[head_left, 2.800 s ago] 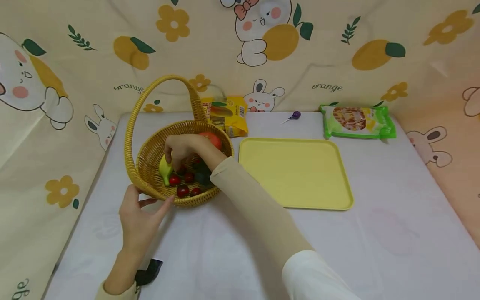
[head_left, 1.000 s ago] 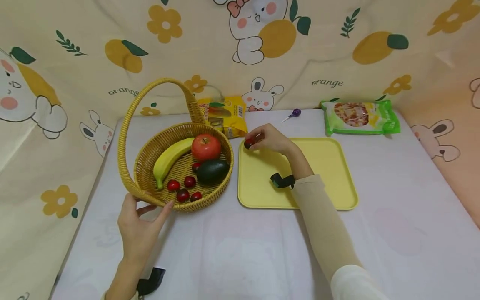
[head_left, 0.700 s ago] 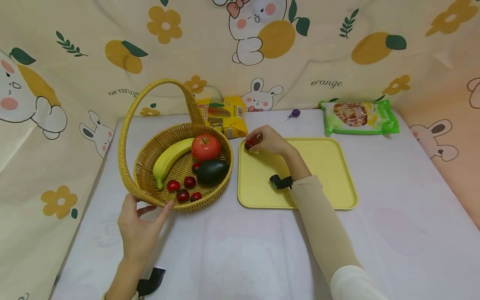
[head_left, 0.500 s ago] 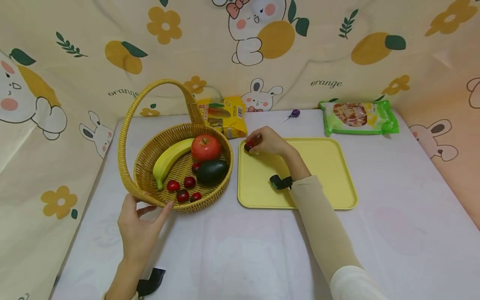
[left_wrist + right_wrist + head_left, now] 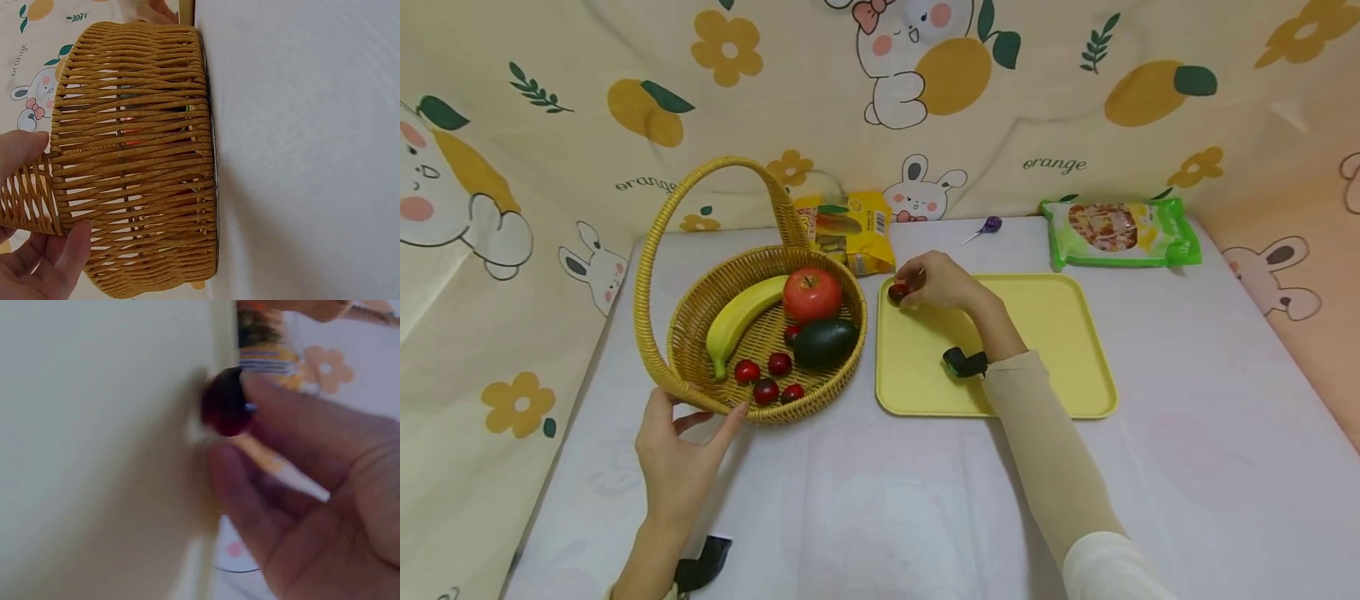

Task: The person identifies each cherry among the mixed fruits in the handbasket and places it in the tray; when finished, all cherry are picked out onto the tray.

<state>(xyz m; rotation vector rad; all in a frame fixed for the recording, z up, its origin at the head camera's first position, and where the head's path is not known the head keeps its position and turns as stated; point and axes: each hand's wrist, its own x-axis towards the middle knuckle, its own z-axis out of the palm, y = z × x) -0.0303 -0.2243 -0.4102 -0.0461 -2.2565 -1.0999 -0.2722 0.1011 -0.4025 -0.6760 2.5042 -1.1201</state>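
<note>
At the far left corner of the yellow tray, my right hand holds a dark red cherry at its fingertips. The right wrist view shows the cherry close over the tray's surface, between finger and thumb. My left hand grips the wicker basket at its near left rim, where the handle joins; in the left wrist view, fingers and thumb lie on both sides of the handle's base. Inside the basket lie a banana, a red apple-like fruit, a dark green avocado and several cherries.
Behind the basket stands a yellow snack packet. A purple lollipop lies beyond the tray, and a green-edged food package is at the back right. A printed cloth backdrop rises along the table's back edge.
My right hand has gone from inside the basket rightward to the tray, bringing a cherry. Over the last second it has barely moved. My left hand stays on the basket.
</note>
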